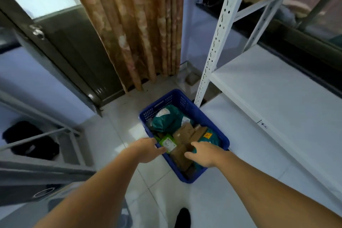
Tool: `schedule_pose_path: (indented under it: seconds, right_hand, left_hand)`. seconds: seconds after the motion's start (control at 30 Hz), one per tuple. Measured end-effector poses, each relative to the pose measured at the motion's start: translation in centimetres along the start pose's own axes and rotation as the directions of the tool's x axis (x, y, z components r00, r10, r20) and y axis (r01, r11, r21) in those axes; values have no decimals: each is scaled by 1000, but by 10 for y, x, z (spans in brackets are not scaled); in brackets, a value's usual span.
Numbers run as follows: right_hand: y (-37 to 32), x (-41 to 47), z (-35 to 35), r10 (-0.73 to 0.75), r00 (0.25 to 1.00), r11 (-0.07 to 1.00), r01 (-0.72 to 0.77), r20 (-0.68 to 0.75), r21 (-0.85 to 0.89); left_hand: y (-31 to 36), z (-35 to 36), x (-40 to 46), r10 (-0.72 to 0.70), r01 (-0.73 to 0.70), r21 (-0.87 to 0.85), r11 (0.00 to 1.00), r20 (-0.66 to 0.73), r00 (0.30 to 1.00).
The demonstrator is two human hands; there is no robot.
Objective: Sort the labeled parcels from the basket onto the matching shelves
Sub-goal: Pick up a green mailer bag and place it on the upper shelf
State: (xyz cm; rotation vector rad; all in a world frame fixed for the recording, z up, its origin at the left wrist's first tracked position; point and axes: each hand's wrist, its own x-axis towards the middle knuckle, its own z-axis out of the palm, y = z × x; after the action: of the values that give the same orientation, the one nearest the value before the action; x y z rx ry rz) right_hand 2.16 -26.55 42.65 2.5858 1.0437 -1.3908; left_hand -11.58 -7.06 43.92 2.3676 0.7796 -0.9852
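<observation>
A blue basket [185, 102] of parcels is seen on the floor beside a white shelf [277, 87]. L hand [148, 151] is held at its near rim by a green box [168, 142]; R hand [202, 153] is spread, fingers relaxed, over brown boxes [183, 133]. L fingers' grip can't be told.

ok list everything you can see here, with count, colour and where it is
basket: one, blue, on the floor beside the shelf post
teal bags: at least two, teal green, one at the basket's far end, one at its right side
cardboard boxes: several, brown, middle of the basket
small parcel: one, green with white label, at the basket's left rim
shelf unit: one, white, on the right, with a written mark on one edge
curtain: one, tan, hanging behind the basket
door: one, dark metal, left of the curtain
left hand: on the basket's left rim, by the small parcel
right hand: over the boxes, fingers relaxed
</observation>
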Motion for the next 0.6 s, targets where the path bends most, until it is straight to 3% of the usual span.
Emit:
schedule_pose_path:
  seconds: [0.2, 0.37, 0.47, 0.6]
  right_hand:
    - [-3, 103, -18, 3, 999, 1000, -2, 51, -10]
    - [4, 231, -1, 0, 994, 995, -11, 105, 102]
    - [21, 305, 20, -28, 995, 982, 10, 95, 190]
    - [45, 382, 45, 12, 992, 983, -35, 127, 178]
  left_hand:
    - [-17, -16, 104, 3, -4, 21, 1000, 46, 999]
    - [-38, -5, 255, -3, 1, 69, 998, 20, 1000]
    - [-47, 16, 344, 1, 2, 82, 997, -33, 999]
    - [-63, 58, 443, -40, 47, 52, 998, -123, 992]
